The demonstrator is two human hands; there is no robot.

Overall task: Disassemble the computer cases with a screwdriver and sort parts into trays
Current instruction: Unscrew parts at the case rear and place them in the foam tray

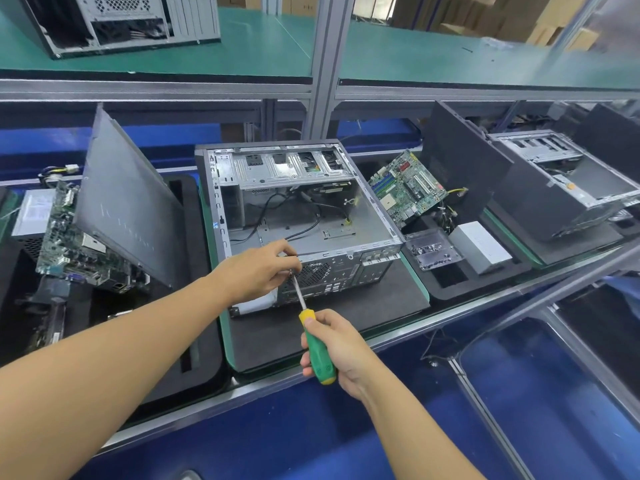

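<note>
The computer case [304, 209] lies on its side at the centre of the frame, open face up, on a black foam tray [391, 289], so its rear panel faces us. Our right hand [341, 351] wraps the green handle of the screwdriver [314, 337] and supplies the turn. Our left hand [258, 268] curls its fingers round the tip end of the shaft at the upper rear edge, apparently to keep the bit seated. Whether a screw sits beneath them we cannot tell. A clear screw box [433, 249] sits just right of the case, within reach for fasteners. A motherboard [407, 188] leans behind it, and a side panel [128, 202] stands propped at left.
</note>
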